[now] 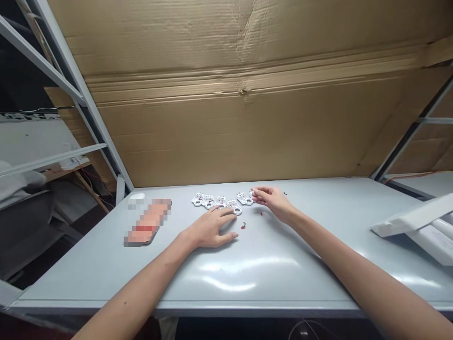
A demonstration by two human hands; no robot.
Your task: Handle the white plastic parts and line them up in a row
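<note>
Several small flat white pieces with ring-shaped ends and dark markings (pixel 208 201) lie in an uneven row across the middle of the grey tabletop. My left hand (pixel 213 228) rests palm down just in front of them, fingers spread, its fingertips at the edge of the nearer pieces. At the right end of the row, my right hand (pixel 271 200) has thumb and fingers pinched on another white piece (pixel 251 193), which they partly cover. One more white piece (pixel 244 199) lies beside those fingertips. Between my hands sit a tiny red and black bit (pixel 243 225) and a red bit (pixel 261 214).
A blurred orange phone-shaped object (pixel 150 222) lies at the left, with a small white item (pixel 139 196) behind it. White angled bars (pixel 417 217) stick in from the right. A cardboard wall (pixel 233 137) closes the back, and metal shelf posts (pixel 95 118) stand at the sides.
</note>
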